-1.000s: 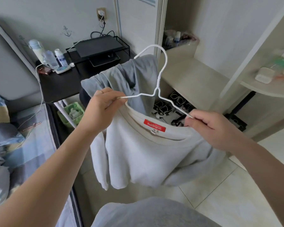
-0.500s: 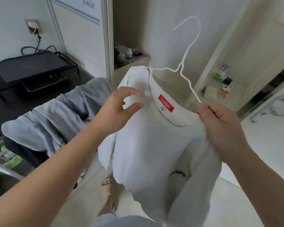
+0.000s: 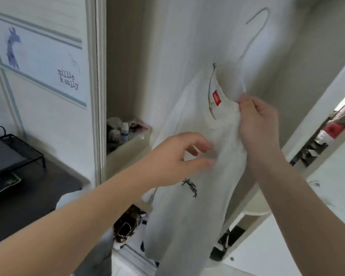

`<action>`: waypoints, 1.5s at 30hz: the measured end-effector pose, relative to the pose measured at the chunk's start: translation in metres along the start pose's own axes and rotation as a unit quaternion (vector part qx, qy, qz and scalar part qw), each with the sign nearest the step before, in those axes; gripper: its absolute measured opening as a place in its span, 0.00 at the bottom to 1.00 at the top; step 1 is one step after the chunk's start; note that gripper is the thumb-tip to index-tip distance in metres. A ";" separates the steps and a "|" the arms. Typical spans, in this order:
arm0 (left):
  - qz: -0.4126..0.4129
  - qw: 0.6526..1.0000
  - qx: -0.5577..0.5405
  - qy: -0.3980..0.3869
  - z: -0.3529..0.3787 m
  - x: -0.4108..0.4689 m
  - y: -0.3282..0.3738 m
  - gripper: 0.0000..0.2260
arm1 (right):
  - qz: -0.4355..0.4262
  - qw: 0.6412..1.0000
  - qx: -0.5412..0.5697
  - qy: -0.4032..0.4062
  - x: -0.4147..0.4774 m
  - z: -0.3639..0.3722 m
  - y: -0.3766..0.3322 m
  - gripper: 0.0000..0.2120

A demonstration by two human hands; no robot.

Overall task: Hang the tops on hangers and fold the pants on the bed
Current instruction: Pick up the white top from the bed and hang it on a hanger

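Observation:
A white top [image 3: 189,206] with a red neck label [image 3: 216,98] hangs on a thin white wire hanger [image 3: 256,34], held up in front of the open wardrobe. My right hand [image 3: 257,124] grips the top's right shoulder and the hanger arm under it, bunching the cloth. My left hand [image 3: 179,156] is at the chest of the top, fingers loosely spread, fingertips touching or just off the fabric. The hanger's hook points up to the right. A small black print [image 3: 190,187] shows on the front.
The wardrobe opening has a shelf with small bottles [image 3: 124,132] and shoes [image 3: 127,226] at its bottom. A black desk [image 3: 34,194] with a wire monitor stand [image 3: 18,152] lies to the left. A white door frame [image 3: 97,76] stands between them.
The view swung up and right toward the wardrobe. The top and hanger were raised higher. My left hand let go of the left shoulder and dropped to the chest.

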State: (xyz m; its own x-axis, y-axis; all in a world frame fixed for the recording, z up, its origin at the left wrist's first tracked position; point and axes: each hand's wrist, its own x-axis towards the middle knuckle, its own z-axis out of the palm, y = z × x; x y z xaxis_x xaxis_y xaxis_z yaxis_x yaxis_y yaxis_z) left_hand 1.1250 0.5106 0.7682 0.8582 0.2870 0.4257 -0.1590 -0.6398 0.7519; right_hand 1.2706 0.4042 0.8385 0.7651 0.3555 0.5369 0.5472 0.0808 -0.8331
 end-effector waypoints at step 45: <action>0.072 0.909 0.372 0.174 -0.224 0.396 -0.012 0.10 | -0.129 0.986 -0.007 0.102 0.486 0.168 -0.113 0.24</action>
State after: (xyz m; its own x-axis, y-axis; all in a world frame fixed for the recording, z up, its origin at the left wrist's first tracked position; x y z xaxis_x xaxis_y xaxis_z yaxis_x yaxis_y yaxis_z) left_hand 1.3575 0.7917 1.0400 0.6283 0.2871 0.7231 0.2270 -0.9566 0.1825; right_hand 1.5237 0.7241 1.1716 0.6515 0.1308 0.7473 0.7360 0.1300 -0.6644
